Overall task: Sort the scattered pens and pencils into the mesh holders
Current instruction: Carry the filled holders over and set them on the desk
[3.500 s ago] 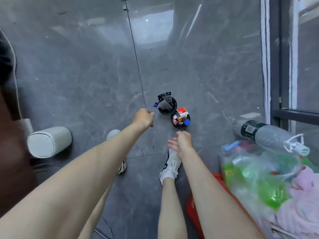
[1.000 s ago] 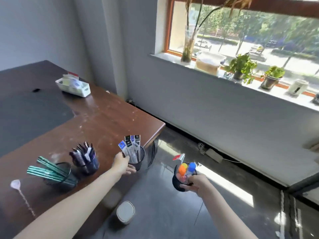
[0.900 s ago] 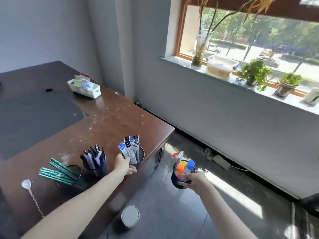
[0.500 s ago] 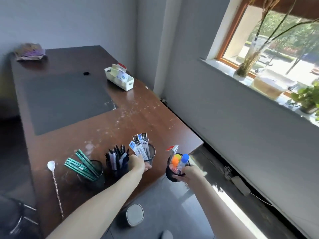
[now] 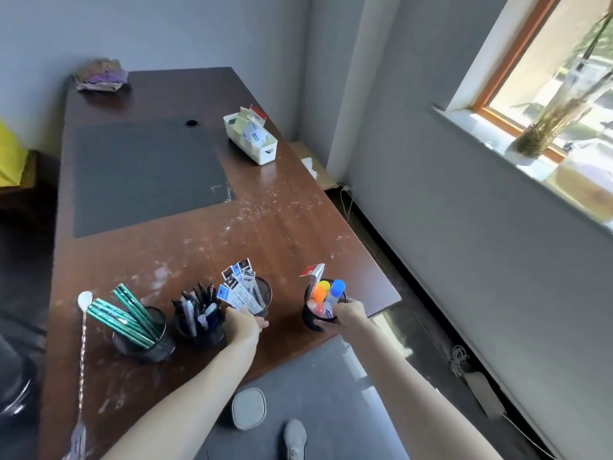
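Near the front edge of the brown desk (image 5: 272, 227) stands a row of black mesh holders. One holds green pencils (image 5: 127, 315), the second dark pens (image 5: 199, 310). My left hand (image 5: 243, 322) grips the third holder (image 5: 262, 297), which holds packaged refills with white and blue labels. My right hand (image 5: 348, 315) grips the fourth holder (image 5: 315, 318), filled with orange and blue capped markers, at the desk's right front corner.
A dark mat (image 5: 146, 171) covers the desk's middle. A white organiser tray (image 5: 255, 141) stands at the far right edge, a crumpled bundle (image 5: 101, 74) at the far corner. A long spoon (image 5: 83, 330) lies at the left. A grey bin (image 5: 248, 408) and my shoe (image 5: 294, 438) are on the floor.
Both holders were lifted from the floor to the desk. In the last second the view swung left, and my right hand brought the marker holder over the desk's front corner.
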Motion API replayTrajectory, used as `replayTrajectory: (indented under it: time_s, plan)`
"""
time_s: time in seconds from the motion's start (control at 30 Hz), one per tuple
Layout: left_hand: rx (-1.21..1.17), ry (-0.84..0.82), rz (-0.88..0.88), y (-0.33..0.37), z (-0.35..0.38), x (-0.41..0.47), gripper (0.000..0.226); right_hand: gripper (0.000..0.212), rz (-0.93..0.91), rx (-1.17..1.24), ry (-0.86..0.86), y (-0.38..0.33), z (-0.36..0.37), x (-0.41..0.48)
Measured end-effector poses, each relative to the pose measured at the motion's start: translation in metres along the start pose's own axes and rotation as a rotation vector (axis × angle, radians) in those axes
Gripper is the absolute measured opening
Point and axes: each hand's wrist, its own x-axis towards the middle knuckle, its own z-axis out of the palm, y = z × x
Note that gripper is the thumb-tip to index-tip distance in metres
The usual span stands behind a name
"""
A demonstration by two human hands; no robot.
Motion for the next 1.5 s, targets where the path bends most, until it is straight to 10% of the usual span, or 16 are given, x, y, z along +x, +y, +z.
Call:
replayTrajectory:
  time_s: [0.93,1.5]
  plan:
    - [-0.176,-0.005,-0.002,0.000,0.008,0.004,0.012,0.027,0.007,-0.127,-0.249,-0.020,0.050,0.040]
    - [0.003,-0.107,0.001,0.001,0.001,0.010,0.045,0.033,-0.115,-0.478,-0.132,-0.013,0.046,0.040]
